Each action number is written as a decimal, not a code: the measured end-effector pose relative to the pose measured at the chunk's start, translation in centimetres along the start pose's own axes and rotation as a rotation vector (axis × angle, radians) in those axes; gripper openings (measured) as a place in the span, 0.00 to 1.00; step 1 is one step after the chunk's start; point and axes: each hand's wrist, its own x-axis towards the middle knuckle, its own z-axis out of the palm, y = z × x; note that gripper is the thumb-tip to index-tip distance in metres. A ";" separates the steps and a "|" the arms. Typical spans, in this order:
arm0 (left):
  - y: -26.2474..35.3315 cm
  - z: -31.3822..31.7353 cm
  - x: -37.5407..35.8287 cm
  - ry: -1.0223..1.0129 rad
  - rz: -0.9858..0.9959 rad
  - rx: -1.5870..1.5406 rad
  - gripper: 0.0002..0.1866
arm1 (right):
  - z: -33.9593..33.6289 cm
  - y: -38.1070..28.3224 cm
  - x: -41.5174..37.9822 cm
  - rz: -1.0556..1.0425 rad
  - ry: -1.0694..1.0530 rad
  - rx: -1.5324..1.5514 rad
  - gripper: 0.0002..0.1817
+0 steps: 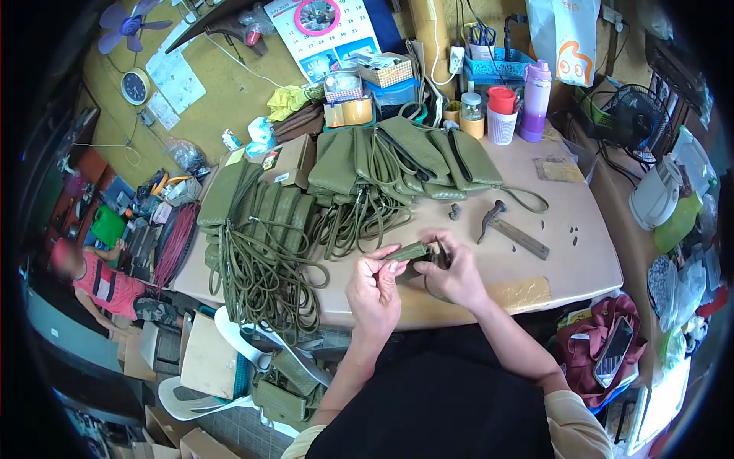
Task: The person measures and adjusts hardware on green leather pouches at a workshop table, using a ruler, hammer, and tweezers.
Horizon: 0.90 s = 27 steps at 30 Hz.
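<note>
My left hand (375, 292) pinches the near end of a folded olive-green leather piece (409, 253) above the front of the table. On the same piece's other end, the fingers of my right hand (453, 271) are closed, and a thin strap seems to loop below them. Just beyond lie piles of olive-green pouches (336, 164) with long cords (264, 279) spilling toward the table edge. To the right of my hands rest a dark hammer-like tool (492, 219) and a flat bar (521, 239).
Cups, a purple bottle (535, 103) and a blue basket (497, 67) stand along the back. A cardboard box (294, 162) is at back left. A white chair (241, 344) with green pouches stands below left. A maroon bag (600, 344) hangs lower right. Another person (111, 283) is at far left.
</note>
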 end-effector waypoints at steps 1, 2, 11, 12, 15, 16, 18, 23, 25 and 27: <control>0.0 0.1 0.0 0.002 0.001 0.000 0.06 | -0.5 -0.7 -0.1 -0.001 -0.001 -0.001 0.16; 0.0 0.3 0.0 0.000 -0.033 -0.064 0.06 | -1.4 -1.1 -0.3 -0.117 0.052 -0.127 0.17; 0.7 0.7 -0.2 -0.054 -0.172 -0.308 0.11 | -2.4 -2.6 -1.9 -0.405 0.253 -0.466 0.18; 0.7 0.7 -0.2 -0.066 -0.189 -0.340 0.11 | -2.3 -2.6 -1.9 -0.434 0.287 -0.466 0.19; 0.8 0.9 -0.6 -0.088 -0.215 -0.378 0.12 | -2.2 -2.9 -1.7 -0.556 0.315 -0.600 0.18; 0.8 1.0 -0.7 -0.093 -0.216 -0.379 0.12 | -2.1 -3.0 -1.8 -0.554 0.319 -0.602 0.18; 0.7 1.2 -1.0 -0.098 -0.198 -0.427 0.12 | -1.8 -3.2 -1.9 -0.572 0.313 -0.664 0.19; 0.5 1.7 -1.7 -0.126 -0.144 -0.344 0.11 | -2.1 -2.7 -1.4 -0.556 0.366 -0.573 0.20; 0.2 1.7 -2.1 -0.144 -0.119 -0.283 0.11 | -2.3 -2.8 -1.4 -0.551 0.379 -0.583 0.20; 0.1 1.6 -2.2 -0.149 -0.111 -0.256 0.10 | -2.4 -2.6 -1.4 -0.545 0.382 -0.567 0.19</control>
